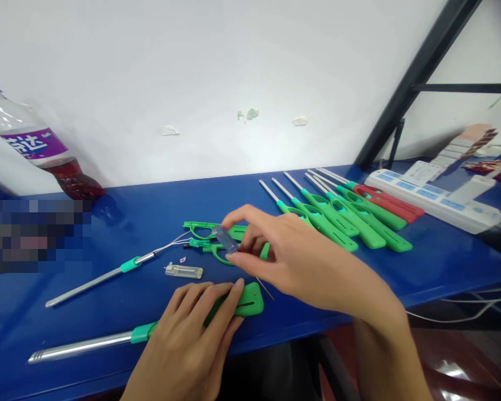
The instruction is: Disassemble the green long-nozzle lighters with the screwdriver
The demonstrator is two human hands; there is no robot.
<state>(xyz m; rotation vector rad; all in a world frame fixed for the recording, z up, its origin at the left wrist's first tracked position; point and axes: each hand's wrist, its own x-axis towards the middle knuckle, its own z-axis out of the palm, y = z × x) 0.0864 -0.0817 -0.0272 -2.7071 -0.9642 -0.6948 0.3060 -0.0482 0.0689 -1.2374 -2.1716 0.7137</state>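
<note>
My left hand [194, 328] is closed over the handle of a green stick lighter [253, 301] lying along the table's front, its metal tube pointing left. Between thumb and index finger, my right hand [275, 245] pinches a small clear, bluish plastic piece [226, 240], held above opened green lighter handle halves [200, 228]. That hand partly hides the halves. A clear fuel tank [183, 271] lies beyond my left hand, with a tiny pale part [182, 259] near it. A loose metal lighter tube [89, 288] with a green collar trails thin wires toward the halves. One thin rod [265, 288] lies below my right hand.
Several green lighters [371, 236] and red-handled ones [390, 203] lie in a row at the right. Behind them is a white power strip [438, 197] beside a black metal frame [413, 83]. A soda bottle [37, 145] leans at the left on the blue table [158, 206].
</note>
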